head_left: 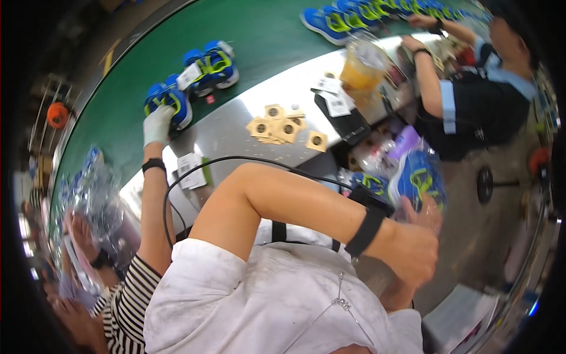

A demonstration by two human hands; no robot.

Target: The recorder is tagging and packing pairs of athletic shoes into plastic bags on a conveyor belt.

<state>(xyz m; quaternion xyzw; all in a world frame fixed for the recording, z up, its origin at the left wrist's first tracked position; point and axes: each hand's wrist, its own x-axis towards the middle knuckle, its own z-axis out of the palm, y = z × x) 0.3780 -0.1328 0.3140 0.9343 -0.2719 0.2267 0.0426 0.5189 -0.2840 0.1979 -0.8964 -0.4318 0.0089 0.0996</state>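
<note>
At far left, crumpled clear plastic bags [103, 194] lie near a co-worker in a black-and-white striped sleeve [137, 295]. That co-worker's white-gloved hand [158, 125] touches a blue shoe with lime-green trim and a white sole [183, 109] on the green-surfaced table [112, 112]. Further right stands another blue-and-lime pair [210, 66] with a white paper tag [188, 76]. On the table's bare metal strip lie square tan cards with dark round centres [277, 128], then a flat black packet [341, 123] bearing white labels, and a yellowish container with clear plastic at its top [361, 66]. The wearer's hands are at right, overlapping. The left hand [414, 253] is curled, its fingertips hidden; whether it holds anything cannot be told. The right hand [429, 219], partly covered by the left, has its fingers closed around the near end of a blue athletic shoe with lime-green details [420, 174]. This shoe lies just beside a purple object [404, 141]; beyond sits a co-worker in dark clothing [477, 112].
</note>
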